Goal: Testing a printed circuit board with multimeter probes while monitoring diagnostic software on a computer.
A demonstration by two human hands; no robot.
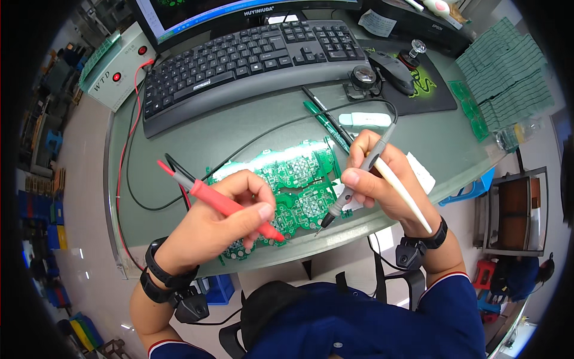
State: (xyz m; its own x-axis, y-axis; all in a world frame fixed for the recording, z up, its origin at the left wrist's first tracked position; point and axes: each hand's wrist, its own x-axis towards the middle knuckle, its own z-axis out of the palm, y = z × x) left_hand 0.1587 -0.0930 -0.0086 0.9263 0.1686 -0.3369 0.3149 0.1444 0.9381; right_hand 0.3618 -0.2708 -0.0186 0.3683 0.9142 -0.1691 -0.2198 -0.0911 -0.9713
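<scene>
A panel of green circuit boards (293, 173) lies on the table under my hands. My left hand (200, 230) is closed around a red test probe (210, 196), its tip down at the boards' near edge; whether it touches cannot be made out. In my right hand (391, 182) is a grey-and-black test probe (381, 145), gripped like a pen. Its thin metal tip points down just beside the boards' near right edge. A slim white stick (408, 197) is also tucked in my right hand, slanting toward the wrist.
Behind the boards lie a green marker (323, 119), a black pen (315, 99) and a pale green-and-white highlighter (366, 119). A keyboard (239, 66), mouse (391, 73) and white box with red buttons (113, 75) stand farther back. Stacked green boards (508, 72) sit right. Probe cables cross the table.
</scene>
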